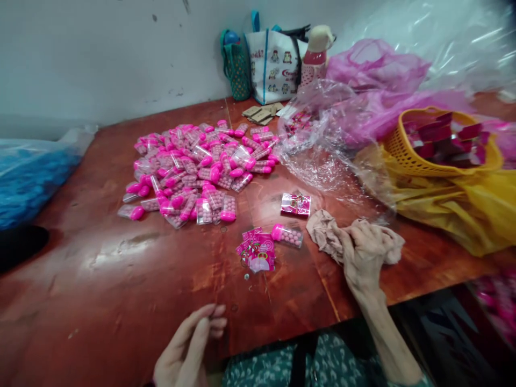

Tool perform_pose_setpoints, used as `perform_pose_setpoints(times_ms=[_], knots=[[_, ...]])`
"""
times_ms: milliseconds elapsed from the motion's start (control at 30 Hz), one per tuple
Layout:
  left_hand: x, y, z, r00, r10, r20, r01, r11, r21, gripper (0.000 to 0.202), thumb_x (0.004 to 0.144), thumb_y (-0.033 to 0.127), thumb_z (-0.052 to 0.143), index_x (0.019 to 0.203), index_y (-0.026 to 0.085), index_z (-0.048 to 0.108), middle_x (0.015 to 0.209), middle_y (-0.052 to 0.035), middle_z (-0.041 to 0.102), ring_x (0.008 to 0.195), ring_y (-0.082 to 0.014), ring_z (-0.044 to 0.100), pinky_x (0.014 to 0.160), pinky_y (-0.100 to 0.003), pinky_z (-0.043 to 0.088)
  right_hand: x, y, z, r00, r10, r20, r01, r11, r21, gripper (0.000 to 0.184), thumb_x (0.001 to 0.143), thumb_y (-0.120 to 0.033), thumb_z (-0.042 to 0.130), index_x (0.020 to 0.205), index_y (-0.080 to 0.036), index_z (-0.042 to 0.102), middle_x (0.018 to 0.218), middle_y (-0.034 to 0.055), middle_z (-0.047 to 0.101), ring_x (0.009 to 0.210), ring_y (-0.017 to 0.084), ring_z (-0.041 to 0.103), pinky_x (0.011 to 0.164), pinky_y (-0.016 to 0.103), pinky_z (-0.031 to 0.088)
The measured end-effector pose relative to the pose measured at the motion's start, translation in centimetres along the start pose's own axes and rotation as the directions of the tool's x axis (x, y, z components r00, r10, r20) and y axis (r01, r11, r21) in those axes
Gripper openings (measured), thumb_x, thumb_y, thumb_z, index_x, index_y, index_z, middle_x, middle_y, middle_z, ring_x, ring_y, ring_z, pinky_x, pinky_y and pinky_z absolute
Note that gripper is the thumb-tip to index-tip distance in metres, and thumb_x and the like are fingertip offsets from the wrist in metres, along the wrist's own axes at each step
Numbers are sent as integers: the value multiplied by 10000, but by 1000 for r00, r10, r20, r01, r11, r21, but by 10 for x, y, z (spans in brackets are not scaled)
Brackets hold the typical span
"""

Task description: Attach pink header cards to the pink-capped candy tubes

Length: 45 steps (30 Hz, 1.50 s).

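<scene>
My right hand [365, 250] is closed on a crumpled beige cloth [324, 231], pressed down on the tabletop. My left hand [191, 346] is at the table's front edge, thumb against half-curled fingers, with nothing visible in it. Left of the cloth lies a small clear bottle of pink balls with a pink cap [288, 235]. Beside that bottle are several pink printed labels [258, 250]. Just behind is a stack of shiny printed wrappers [295, 204]. Farther back spreads a big heap of similar pink-capped bottles [197, 166].
A yellow basket [403, 142] of dark red pieces stands on a yellow bag [455, 204] at right. Clear plastic [322, 161] and pink bags [379, 64] lie behind. By the wall are a tote bag [274, 67] and drink bottle [316, 56]. Blue-filled bag [32, 177] at left.
</scene>
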<state>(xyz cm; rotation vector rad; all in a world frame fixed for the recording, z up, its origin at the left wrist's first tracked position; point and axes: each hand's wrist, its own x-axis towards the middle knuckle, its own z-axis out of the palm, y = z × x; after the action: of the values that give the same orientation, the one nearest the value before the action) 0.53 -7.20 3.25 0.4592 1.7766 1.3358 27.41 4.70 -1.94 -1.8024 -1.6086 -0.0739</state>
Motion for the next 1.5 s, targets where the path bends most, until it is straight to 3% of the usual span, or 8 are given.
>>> perform_pose_setpoints(times_ms=[133,267,400,567,1167,1300,1433,1500], knots=[[18,17,59,918,293,266,-364,889,277,141,692,250,667,812,187,703,844,-56,688,787,-204,625,766,-293,476,-1,-23,-9,994,40,-101,-37,999,30,247,836,-381,523,848,-154,619,866,87,604,900,247,471,843,419,337],[41,4,93,648,596,475,-760,461,458,201,743,222,606,929,181,670,974,-113,634,1011,-284,514,921,-433,373,-13,-66,-5,998,-41,56,29,979,201,197,863,-282,502,936,-140,617,930,109,577,919,247,457,856,402,360],[61,-15,97,571,618,541,-761,151,631,407,778,264,549,1133,66,534,1147,-221,511,1178,-364,350,944,-541,318,-30,-100,18,943,-137,303,49,958,282,148,878,-216,483,918,-200,625,845,47,590,793,191,520,689,279,419],[71,-32,80,520,650,554,-745,28,667,590,780,436,513,1202,31,434,1244,-272,410,1267,-395,203,962,-580,283,-42,-108,48,922,-78,380,-25,965,260,104,828,-175,561,881,-213,642,757,28,573,649,169,536,504,240,340],[72,-37,78,536,661,525,-764,116,635,644,762,422,553,1258,48,383,1244,-272,436,1275,-400,218,944,-617,267,-36,-111,57,957,1,289,-171,808,565,132,809,-98,553,726,-184,609,725,16,571,738,170,520,689,274,417],[72,-22,75,548,717,430,-810,326,488,599,711,339,649,1236,128,452,1240,-183,477,1268,-315,277,1007,-498,262,-29,-111,46,954,-39,297,-162,767,621,101,817,-136,563,754,-186,624,775,38,585,796,195,494,739,317,398],[71,2,76,738,540,404,-646,739,192,278,648,213,712,924,205,679,997,-62,608,1040,-244,491,948,-380,340,-16,-114,28,927,-140,347,-165,679,716,94,796,-153,602,727,-203,640,778,18,593,806,179,521,747,292,413],[69,11,79,781,409,473,-508,856,98,90,665,205,694,754,196,707,828,-34,624,844,-202,556,802,-323,428,-12,-115,21,908,-174,382,-198,624,756,71,802,-165,599,776,-207,649,777,3,611,782,158,554,722,257,437]])
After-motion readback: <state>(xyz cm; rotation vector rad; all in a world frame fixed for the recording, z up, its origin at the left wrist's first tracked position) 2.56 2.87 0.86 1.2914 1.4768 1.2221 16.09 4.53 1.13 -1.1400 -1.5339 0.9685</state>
